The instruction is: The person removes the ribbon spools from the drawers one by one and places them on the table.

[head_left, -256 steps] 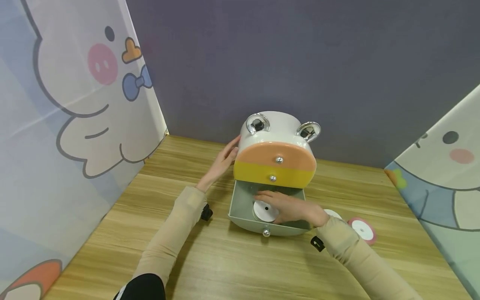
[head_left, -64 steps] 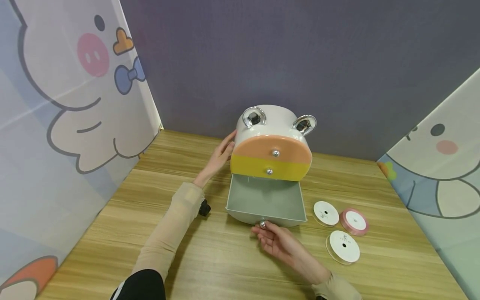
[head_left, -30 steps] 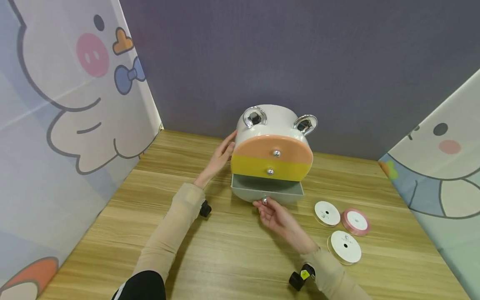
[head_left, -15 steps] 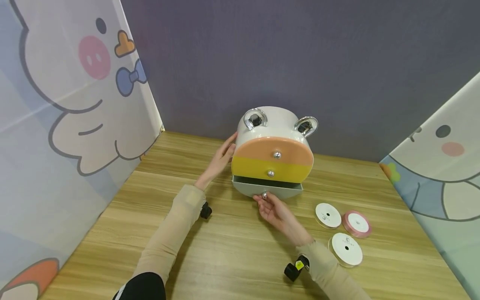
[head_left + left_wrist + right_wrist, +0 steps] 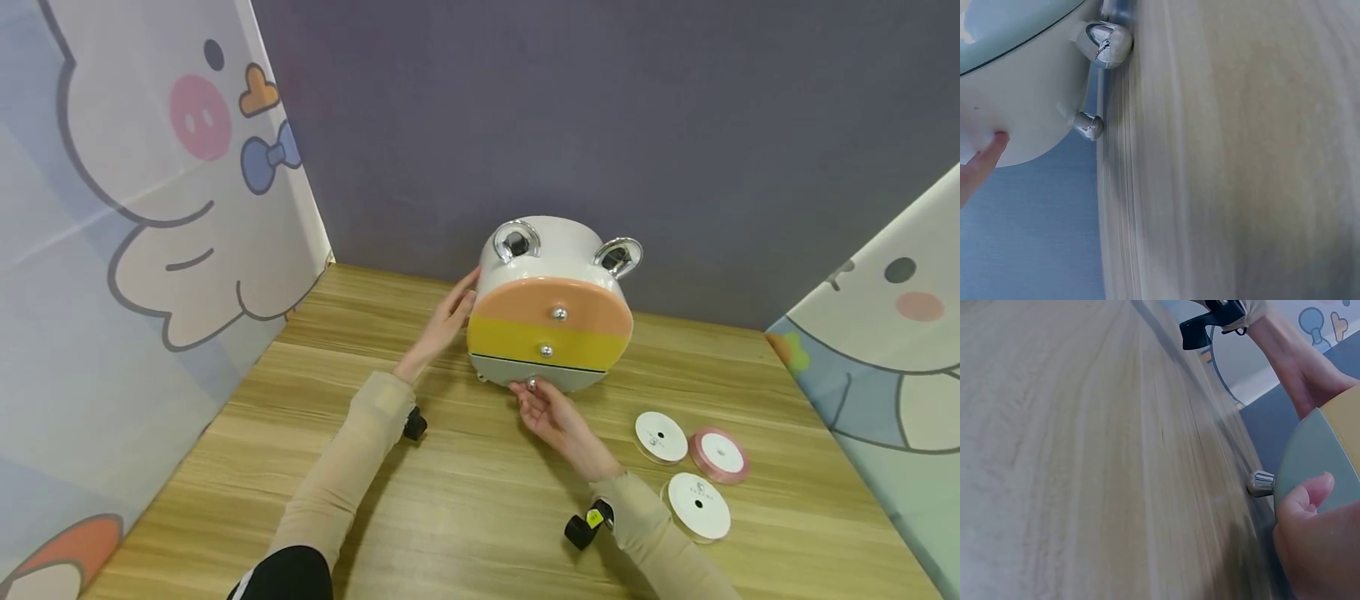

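Nearest the camera, a beige sleeve [image 5: 660, 533] with a black wrist strap leads up to the right hand [image 5: 553, 418], which lies palm up on the wooden table [image 5: 225, 433]. Its fingers [image 5: 525, 396] are loosely curled at the small silver knob [image 5: 532, 384] of the grey bottom drawer [image 5: 540, 375]; whether they actually pinch the knob cannot be told. The drawer sits pushed in, its front flush under the yellow drawer [image 5: 547, 343] and the orange drawer [image 5: 555, 307] above it.

To the right of that hand lie three ribbon spools on the table: a white one nearest [image 5: 699, 506], another white one [image 5: 661, 437] behind it, and a pink one [image 5: 718, 455] just beside that.

Further back, the left hand [image 5: 448, 321] rests flat against the left side of the white drawer box [image 5: 558, 242], fingers straight and holding nothing. Two shiny ear-shaped handles [image 5: 516, 240] stand on top of the box. Behind it rises a grey wall [image 5: 600, 108], with cartoon-printed panels [image 5: 135, 208] on either side.
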{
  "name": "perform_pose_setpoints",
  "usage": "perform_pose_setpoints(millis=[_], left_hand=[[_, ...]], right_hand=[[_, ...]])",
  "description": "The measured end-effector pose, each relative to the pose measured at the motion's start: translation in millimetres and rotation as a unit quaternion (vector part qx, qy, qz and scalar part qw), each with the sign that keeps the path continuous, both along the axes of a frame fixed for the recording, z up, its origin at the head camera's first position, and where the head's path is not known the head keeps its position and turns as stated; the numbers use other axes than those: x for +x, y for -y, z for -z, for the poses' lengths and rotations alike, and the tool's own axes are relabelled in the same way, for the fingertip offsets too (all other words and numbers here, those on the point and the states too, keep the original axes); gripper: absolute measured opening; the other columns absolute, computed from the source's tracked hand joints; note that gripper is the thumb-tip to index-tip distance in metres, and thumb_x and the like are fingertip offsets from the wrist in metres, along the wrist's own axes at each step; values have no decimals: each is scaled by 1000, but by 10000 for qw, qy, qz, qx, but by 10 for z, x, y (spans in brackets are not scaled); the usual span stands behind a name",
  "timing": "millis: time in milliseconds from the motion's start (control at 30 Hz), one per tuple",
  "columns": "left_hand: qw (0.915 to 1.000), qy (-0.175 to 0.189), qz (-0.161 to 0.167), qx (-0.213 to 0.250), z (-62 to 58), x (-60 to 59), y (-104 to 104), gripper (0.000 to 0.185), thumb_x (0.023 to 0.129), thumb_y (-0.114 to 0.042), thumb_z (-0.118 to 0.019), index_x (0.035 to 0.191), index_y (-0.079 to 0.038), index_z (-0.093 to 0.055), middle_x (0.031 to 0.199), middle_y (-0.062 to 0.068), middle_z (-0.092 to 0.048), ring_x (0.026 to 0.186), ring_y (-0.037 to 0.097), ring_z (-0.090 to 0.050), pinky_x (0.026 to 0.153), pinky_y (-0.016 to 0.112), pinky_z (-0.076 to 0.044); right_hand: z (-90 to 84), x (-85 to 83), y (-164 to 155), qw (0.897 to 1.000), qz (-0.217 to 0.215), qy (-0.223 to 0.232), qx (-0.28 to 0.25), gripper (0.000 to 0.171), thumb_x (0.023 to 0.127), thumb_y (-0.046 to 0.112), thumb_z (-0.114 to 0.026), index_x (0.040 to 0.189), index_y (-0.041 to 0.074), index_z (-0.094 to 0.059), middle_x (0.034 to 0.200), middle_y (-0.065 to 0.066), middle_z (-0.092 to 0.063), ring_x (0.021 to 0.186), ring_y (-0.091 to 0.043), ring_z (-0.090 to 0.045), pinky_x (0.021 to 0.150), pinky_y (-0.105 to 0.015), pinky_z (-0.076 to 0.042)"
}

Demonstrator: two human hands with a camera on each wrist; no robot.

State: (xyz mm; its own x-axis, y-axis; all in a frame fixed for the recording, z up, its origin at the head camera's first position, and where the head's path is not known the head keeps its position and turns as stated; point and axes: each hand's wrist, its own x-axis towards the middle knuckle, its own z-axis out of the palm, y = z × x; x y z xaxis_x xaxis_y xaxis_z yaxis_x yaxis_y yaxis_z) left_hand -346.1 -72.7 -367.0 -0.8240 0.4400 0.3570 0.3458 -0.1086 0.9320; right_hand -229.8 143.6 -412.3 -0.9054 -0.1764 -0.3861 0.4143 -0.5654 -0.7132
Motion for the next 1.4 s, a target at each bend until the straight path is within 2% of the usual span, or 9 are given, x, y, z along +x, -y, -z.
perform_pose_setpoints(millis=[200,500,700,767,933,1033,1133,1233,1400], left_hand=[[10000,-23,-11,-48,11,14,-7,51,109,-13,-34,159,-10,-23,165,18,-22,137,46,-45,107,52,-49],[9999,-37,-67,-100,21,16,20,51,109,-15,-34,159,-11,-23,166,14,-19,137,45,-45,107,52,-49],[9998,55,-125,-121,50,19,60,51,109,-16,-34,158,-10,-24,163,20,-24,138,45,-44,106,51,-50],[9998,80,-164,-103,90,-2,66,51,109,-19,-35,158,-12,-25,161,22,-28,138,44,-45,105,49,-52],[9994,72,-329,-119,254,-176,82,51,108,-30,-38,157,-21,-30,159,17,-35,138,39,-47,104,48,-53],[9995,103,-269,-127,281,-249,122,49,109,-30,-37,157,-23,-30,162,11,-31,142,38,-43,108,55,-49],[9991,163,-250,-315,279,-280,193,50,109,-29,-36,158,-23,-29,165,7,-27,145,37,-38,112,60,-43],[9962,113,-453,-733,267,-267,291,51,108,-33,-39,158,-23,-29,164,8,-28,144,37,-39,112,61,-42],[9848,-342,-896,-1451,152,-166,470,53,106,-42,-44,156,-29,-32,161,9,-34,144,35,-41,114,62,-39]], right_hand=[[12,-11,-20,10000,-23,-44,11,28,108,19,-35,94,10,-57,89,-1,-75,77,-3,-64,74,-11,-53],[29,-31,5,10000,-40,-42,-80,28,108,19,-35,94,10,-57,90,-2,-75,78,-4,-64,74,-12,-53],[50,-42,49,10000,14,42,-35,26,108,20,-36,96,9,-56,90,-1,-74,77,-4,-63,74,-12,-52],[54,-43,59,10000,36,68,-40,26,108,21,-36,97,10,-56,90,-1,-74,77,-4,-63,74,-12,-52],[55,-57,67,10000,24,22,27,24,109,23,-35,111,6,-53,93,0,-73,80,-4,-62,76,-12,-52],[47,-64,57,10000,26,-14,53,27,109,24,-34,118,3,-50,96,-1,-73,82,-4,-61,78,-11,-51],[31,-61,46,10000,63,3,4,29,109,23,-34,114,2,-53,95,-1,-73,82,-5,-62,77,-12,-52],[8,-30,21,9999,-51,-88,62,30,109,20,-32,106,6,-59,94,0,-74,81,-4,-62,77,-12,-52],[-64,54,-60,9955,-207,-609,702,30,109,18,-35,104,9,-63,95,4,-75,82,-3,-63,77,-12,-53]])
